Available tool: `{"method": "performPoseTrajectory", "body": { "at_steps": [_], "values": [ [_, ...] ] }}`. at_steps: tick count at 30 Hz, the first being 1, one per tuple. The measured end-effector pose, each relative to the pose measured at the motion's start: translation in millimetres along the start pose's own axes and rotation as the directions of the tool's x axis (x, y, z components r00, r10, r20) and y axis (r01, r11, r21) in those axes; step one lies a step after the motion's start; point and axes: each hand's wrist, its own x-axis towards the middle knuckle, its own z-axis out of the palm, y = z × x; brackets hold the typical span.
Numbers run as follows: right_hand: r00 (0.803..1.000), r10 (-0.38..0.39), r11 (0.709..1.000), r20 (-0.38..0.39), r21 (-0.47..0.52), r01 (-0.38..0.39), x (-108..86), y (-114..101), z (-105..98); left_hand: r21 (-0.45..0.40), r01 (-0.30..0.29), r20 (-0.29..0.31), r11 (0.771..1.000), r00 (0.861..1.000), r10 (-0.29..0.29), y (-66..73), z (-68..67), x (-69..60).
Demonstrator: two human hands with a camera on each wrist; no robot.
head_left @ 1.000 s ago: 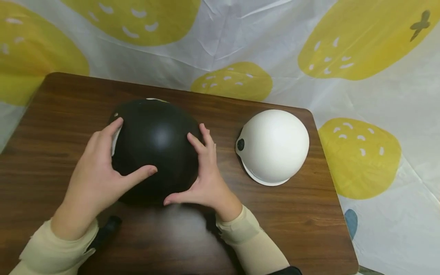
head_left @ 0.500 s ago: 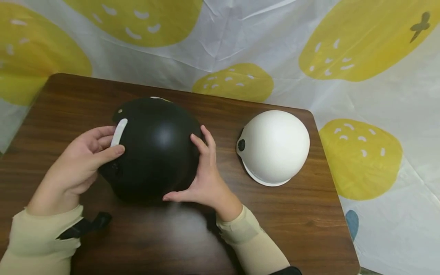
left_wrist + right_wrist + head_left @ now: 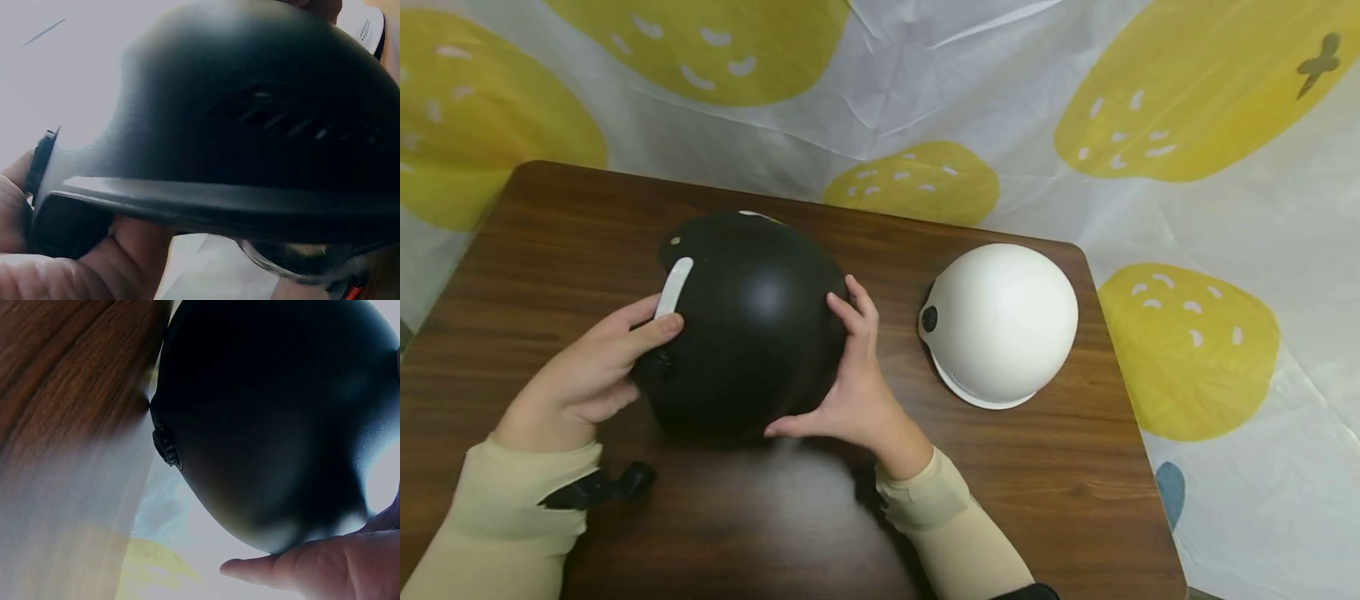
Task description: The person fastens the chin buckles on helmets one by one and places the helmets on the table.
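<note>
The left hand pinches the edge of the black helmet at 9 o'clock, thumb in front by the lower end of the white strip, fingers behind. The right hand sits at 4 o'clock, fingers spread and bent round the dome, thumb well apart from them. The helmet's edge with the strip faces 9 o'clock; its rounded side faces 3 o'clock. A stud marks 10 o'clock. The outline is nearly round; a long axis cannot be told. The strip runs from 1 to 7 o'clock.

The left wrist view alone shows a slotted vent above the rim; the right wrist view shows a ridged knob.

Count: two helmets, one black, one white. The white helmet stands apart at 3 o'clock on the one table; a sheet printed with yellow shapes hangs at 12 o'clock.
</note>
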Motion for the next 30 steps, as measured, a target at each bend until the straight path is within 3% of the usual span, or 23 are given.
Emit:
{"method": "performPoseTrajectory", "body": {
  "at_steps": [3, 14, 23, 30],
  "values": [
    [1.000, 0.001, 1.000, -0.003, 0.007, -0.001, -0.1, 2, 0, -0.046, 0.015, 0.003, 0.999, 1.000, -0.015, -1.2, -0.4, -0.1],
    [1.000, 0.030, 0.998, 0.009, 0.051, -0.030, 1.1, 9, 1, -0.076, -0.019, -0.007, 0.997, 1.000, 0.018, -1.1, 5.2, -1.1],
    [1.000, 0.018, 0.997, 0.022, 0.080, -0.020, 0.5, 8, 1, -0.012, -0.041, -0.031, 0.999, 0.999, 0.040, -1.0, 11.7, -1.8],
    [0.999, 0.032, 0.996, 0.035, 0.086, -0.035, -1.8, 11, 2, 0.057, -0.056, -0.083, 0.997, 0.995, 0.060, -1.0, 19.3, -2.3]
  ]
}}
